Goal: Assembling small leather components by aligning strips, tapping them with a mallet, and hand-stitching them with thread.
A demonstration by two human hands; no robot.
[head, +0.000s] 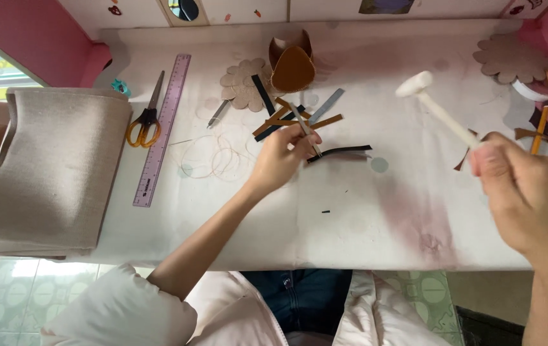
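1. Hands are working over a white worktop [364, 218]: the left hand [280, 160] is pinching a thin metal punch [305, 128], holding it tip-down on a black leather strip [340, 152].
2. The right hand [527, 195] is gripping a white mallet [437, 109], raised and blurred; its handle end is disappearing inside the fist.
3. Brown and black strips [293, 122] are lying just behind the punch, their overlaps hard to sort out.
4. Orange-handled scissors [146, 118] and a purple ruler [162, 131] are lying well apart to the left.
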